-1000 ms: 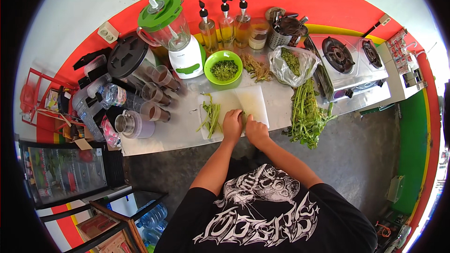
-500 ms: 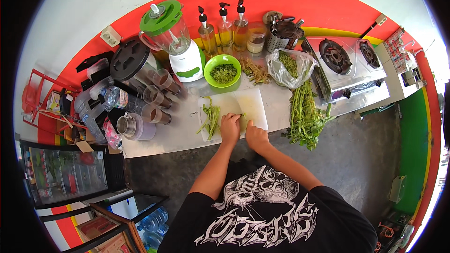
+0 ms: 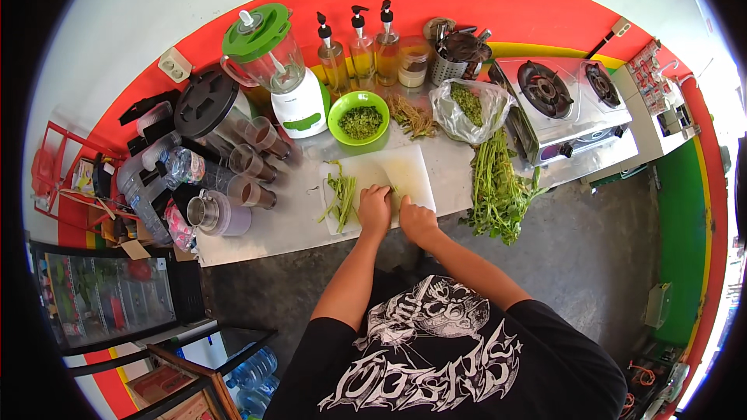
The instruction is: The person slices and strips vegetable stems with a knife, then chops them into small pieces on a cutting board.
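A white cutting board (image 3: 416, 167) lies on the counter in front of me. My left hand (image 3: 375, 210) is closed over it, with a bit of green stalk showing at the fingertips. Just to its right, my right hand (image 3: 418, 220) is wrapped round a knife (image 3: 390, 179); the handle is hidden in the fist and the blade barely stands out against the board. Cut green stalks (image 3: 340, 198) are spread over the board's left side. Behind the board stands a green bowl (image 3: 336, 129) holding chopped greens.
Leafy stalks (image 3: 502, 194) hang over the counter's front edge, beside a plastic bag (image 3: 482, 120) of greens. A gas stove (image 3: 560, 109) is at the right. A blender (image 3: 299, 105), pump bottles (image 3: 362, 54) and trimmed roots (image 3: 412, 118) stand or lie behind. Dark cups (image 3: 253, 190) crowd the left.
The whole view has shifted slightly, so the counter sits a little further left. Both hands stay at the board, with the same grips.
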Motion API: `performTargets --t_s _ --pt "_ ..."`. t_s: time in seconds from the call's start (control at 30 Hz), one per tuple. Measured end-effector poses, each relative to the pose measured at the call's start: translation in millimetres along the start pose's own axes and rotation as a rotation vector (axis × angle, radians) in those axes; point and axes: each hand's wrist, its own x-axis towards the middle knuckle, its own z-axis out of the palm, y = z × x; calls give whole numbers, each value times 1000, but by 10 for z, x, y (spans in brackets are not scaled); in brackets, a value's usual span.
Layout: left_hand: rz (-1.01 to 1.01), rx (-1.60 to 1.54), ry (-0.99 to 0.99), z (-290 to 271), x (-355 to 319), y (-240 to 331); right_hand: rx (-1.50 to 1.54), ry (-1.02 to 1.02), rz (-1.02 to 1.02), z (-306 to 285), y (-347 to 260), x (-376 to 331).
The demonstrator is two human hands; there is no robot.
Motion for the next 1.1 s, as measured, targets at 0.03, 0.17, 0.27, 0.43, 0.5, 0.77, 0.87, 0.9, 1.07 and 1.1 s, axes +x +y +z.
performTargets --t_s 0.03,0.17,0.27,0.43,0.5,0.77,0.87,0.9,1.07,1.1 --pt "0 -7 -8 -1 14 -22 -38 16 -37 -22 0 23" --pt "-48 27 -127 23 11 -124 -35 -18 -24 47 -52 -100" --pt "2 -10 -74 43 33 -149 3 -12 23 157 -27 -42" --pt "-23 -67 -94 18 88 -138 -4 34 -48 94 5 34" --pt "-30 -54 -87 6 95 -138 -14 19 -20 171 -33 -9" --pt "-49 -25 -174 -2 112 -120 -8 25 -63 109 -2 58" --pt "-103 -45 -151 25 48 -134 -9 4 -8 204 -43 -28" --pt "-67 -44 -141 23 72 -162 26 13 -2 221 -53 5" --pt "-10 -42 -159 -10 90 -140 17 23 -53 102 -44 106" --pt "-28 -34 -154 -16 66 -135 14 2 -39 99 -74 64"
